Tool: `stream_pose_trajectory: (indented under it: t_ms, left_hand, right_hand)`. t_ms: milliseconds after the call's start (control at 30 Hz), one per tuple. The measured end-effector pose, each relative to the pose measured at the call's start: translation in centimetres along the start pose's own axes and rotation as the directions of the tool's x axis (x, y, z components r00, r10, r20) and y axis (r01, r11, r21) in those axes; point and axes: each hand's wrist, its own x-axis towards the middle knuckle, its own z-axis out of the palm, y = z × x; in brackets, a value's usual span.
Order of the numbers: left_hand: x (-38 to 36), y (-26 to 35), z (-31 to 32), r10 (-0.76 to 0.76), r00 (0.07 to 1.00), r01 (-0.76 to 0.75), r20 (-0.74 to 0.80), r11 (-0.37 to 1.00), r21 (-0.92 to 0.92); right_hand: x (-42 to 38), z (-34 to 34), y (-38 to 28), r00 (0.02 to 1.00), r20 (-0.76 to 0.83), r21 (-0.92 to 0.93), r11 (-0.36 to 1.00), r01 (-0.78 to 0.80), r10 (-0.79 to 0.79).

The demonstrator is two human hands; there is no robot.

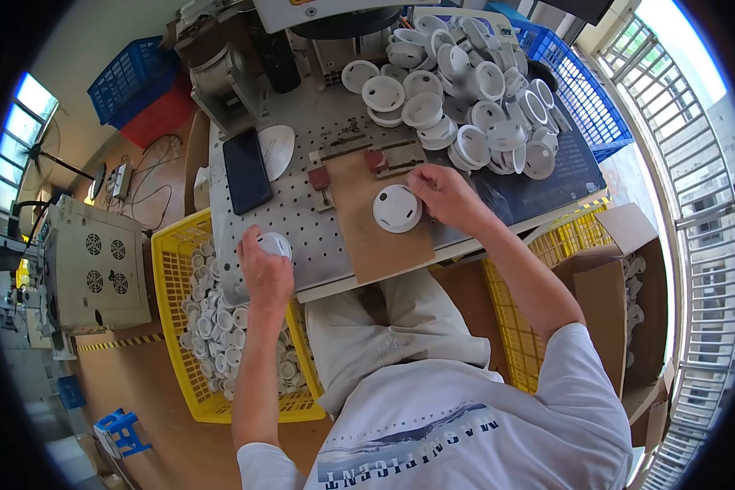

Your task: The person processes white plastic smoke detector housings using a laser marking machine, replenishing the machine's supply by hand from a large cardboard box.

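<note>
My left hand (265, 273) is closed around a small white round plastic cap (276, 244) at the table's front left edge, above the yellow crate. On a strip of brown cardboard (359, 196) lies a white plastic disc (394, 214) with small dark slots. The curled fingers of my right hand (449, 196) pinch at the right edge of this disc; the fingertips are partly hidden. Just behind it, two reddish-brown blocks (319, 178) sit on metal plates at the cardboard's far end.
White plastic caps (487, 82) are heaped at the back right of the perforated metal table (302, 220). A black phone (247, 171) lies at the left. Below stands a yellow crate (171, 327) full of white parts. A machine (351, 33) overhangs the back.
</note>
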Motion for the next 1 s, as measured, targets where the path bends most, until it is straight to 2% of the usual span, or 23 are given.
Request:
stream_pose_trajectory:
  t_ms: [33,67,100,133,200,233,300,333,400,433,500,533,600,733,833,900,1000]
  left_hand:
    - [0.0,0.1,0.0,-0.014,1.000,0.014,-0.002,1.000,0.003]
    - [0.1,0.2,-0.1,-0.022,1.000,0.022,0.011,1.000,0.008]
    - [0.1,0.5,-0.3,-0.028,0.999,0.028,0.025,1.000,0.011]
    - [0.1,0.7,-0.3,-0.042,0.999,0.041,0.024,0.999,0.008]
    - [0.3,1.1,-0.4,-0.095,0.995,0.096,0.021,0.995,-0.039]
    - [0.3,1.2,-0.3,-0.093,0.995,0.094,0.024,0.995,-0.040]
    - [0.2,1.0,-0.3,-0.056,0.998,0.056,-0.015,0.998,-0.036]
    - [0.2,1.0,-0.3,-0.062,0.998,0.062,-0.014,0.998,-0.030]
    - [0.2,0.9,-0.2,-0.097,0.995,0.097,0.017,0.995,-0.023]
    - [0.2,0.8,-0.2,-0.107,0.994,0.107,0.013,0.994,-0.023]
    - [0.3,0.9,-0.2,-0.100,0.995,0.101,0.029,0.995,-0.029]
    - [0.3,1.0,-0.2,-0.099,0.995,0.100,0.029,0.995,-0.032]
    - [0.3,1.0,-0.4,-0.065,0.998,0.066,0.003,0.997,-0.027]
    - [0.4,1.1,-0.4,-0.098,0.995,0.098,0.008,0.994,-0.045]
    - [0.5,1.2,-0.5,-0.083,0.997,0.083,0.004,0.995,-0.046]
    - [0.4,1.0,-0.5,-0.079,0.997,0.080,0.011,0.995,-0.057]
    - [0.5,1.0,-0.5,-0.060,0.998,0.060,-0.005,0.997,-0.046]
  right_hand:
    - [-0.2,0.7,0.3,0.900,-0.190,-0.548,0.803,0.234,-0.392]
    - [-0.8,1.6,0.1,0.643,-0.103,-0.929,0.304,0.209,-0.758]
    - [-2.4,3.2,-1.5,0.752,-0.193,-0.922,0.379,0.081,-0.631]
    - [-2.7,4.4,-1.9,0.756,-0.181,-0.925,0.369,0.085,-0.629]
    - [-2.8,6.1,-2.2,0.873,-0.209,-0.957,0.275,-0.091,-0.440]
    - [-2.4,6.1,-1.9,0.874,-0.212,-0.956,0.278,-0.093,-0.437]
    - [-1.2,6.3,-1.3,0.882,-0.049,-0.984,0.176,0.039,-0.468]
    - [-1.3,6.3,-1.3,0.883,-0.041,-0.983,0.177,0.048,-0.467]
    - [-2.2,6.0,-1.9,0.785,0.162,-0.968,0.056,0.243,-0.598]
    - [-2.1,6.5,-2.3,0.784,0.173,-0.967,0.049,0.250,-0.596]
    - [-2.1,7.2,-2.7,0.903,-0.053,-0.978,0.205,0.039,-0.425]
    - [-1.7,6.9,-2.2,0.904,-0.055,-0.978,0.204,0.036,-0.425]
    - [-0.3,6.6,-1.4,0.819,0.137,-0.938,0.193,0.289,-0.558]
    - [-0.6,7.2,-1.9,0.809,0.128,-0.944,0.181,0.277,-0.574]
    - [0.3,7.5,-1.6,0.865,0.058,-0.947,0.246,0.205,-0.498]
    - [1.2,7.5,-1.6,0.812,0.150,-0.918,0.226,0.327,-0.565]
    - [2.5,7.3,-1.5,0.777,0.178,-0.911,0.198,0.362,-0.604]
